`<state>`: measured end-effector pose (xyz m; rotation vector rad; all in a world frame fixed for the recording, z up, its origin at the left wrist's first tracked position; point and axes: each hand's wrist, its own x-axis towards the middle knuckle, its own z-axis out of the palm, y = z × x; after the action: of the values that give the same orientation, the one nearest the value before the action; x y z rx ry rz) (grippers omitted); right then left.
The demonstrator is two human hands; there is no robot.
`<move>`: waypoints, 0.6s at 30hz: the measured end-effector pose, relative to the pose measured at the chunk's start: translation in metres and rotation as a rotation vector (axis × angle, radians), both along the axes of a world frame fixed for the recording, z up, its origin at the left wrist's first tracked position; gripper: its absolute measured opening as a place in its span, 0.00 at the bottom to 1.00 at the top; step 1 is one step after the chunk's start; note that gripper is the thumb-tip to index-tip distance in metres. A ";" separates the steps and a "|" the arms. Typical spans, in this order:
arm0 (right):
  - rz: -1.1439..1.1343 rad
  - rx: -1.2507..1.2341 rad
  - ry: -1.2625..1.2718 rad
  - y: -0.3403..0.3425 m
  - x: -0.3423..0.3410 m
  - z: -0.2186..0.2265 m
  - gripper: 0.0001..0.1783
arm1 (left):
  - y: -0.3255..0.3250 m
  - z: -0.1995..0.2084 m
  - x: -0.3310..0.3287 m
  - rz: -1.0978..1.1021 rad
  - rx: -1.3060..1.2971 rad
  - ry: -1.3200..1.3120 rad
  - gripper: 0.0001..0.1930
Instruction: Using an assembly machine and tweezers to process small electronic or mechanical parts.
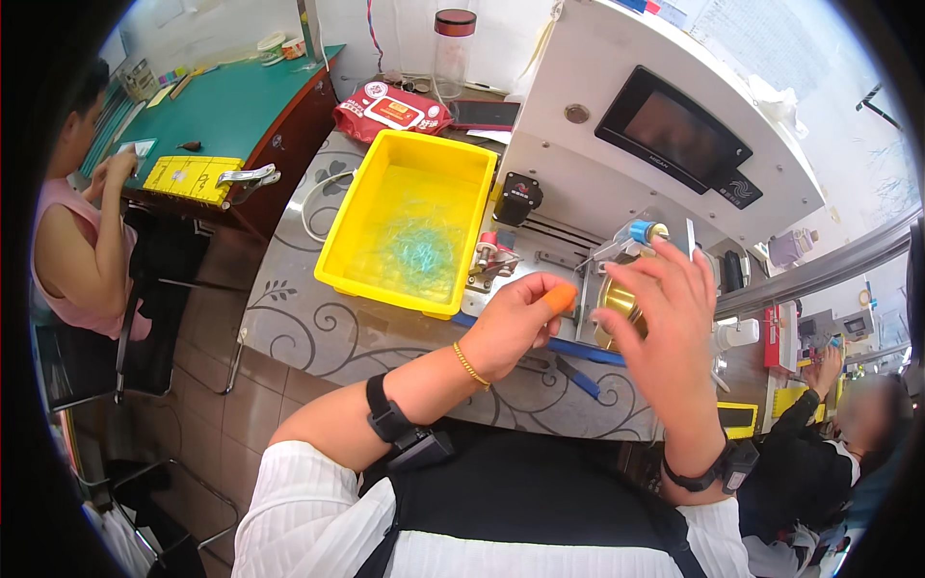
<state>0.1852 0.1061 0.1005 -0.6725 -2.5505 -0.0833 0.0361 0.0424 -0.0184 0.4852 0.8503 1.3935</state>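
Head view: the left hand has its thumb and forefinger pressed together just in front of the machine, an orange cover over one fingertip; whether anything thin is pinched between them I cannot tell. To its right, the right hand is spread, thumb and fingers apart, beside a gold-coloured spool on the machine. It partly hides the spool, and I cannot tell whether it touches it. A blue cylinder sits just above the spool.

The white machine stands on a grey, scroll-patterned table, its dark screen tilted above the hands. A red metal fitting is mounted at the machine's left end, just beside the tray. That yellow tray rests between the machine and the table's left edge, with a loose heap of fine teal strands in it. Behind the tray, toward the table's back edge, lies a red pouch, and near it stands a clear jar with a dark red lid. A blue flat tool lies between the machine and the table's front edge.

Off the left edge, a person in pink sits at a green desk.
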 end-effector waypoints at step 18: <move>0.045 0.153 -0.028 0.007 -0.042 -0.005 0.06 | -0.001 -0.003 -0.008 0.009 0.233 -0.325 0.14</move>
<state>0.1433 0.1133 0.0957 -0.5585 -2.5527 -0.2719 0.0277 0.0416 -0.0211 0.4159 0.4304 1.5373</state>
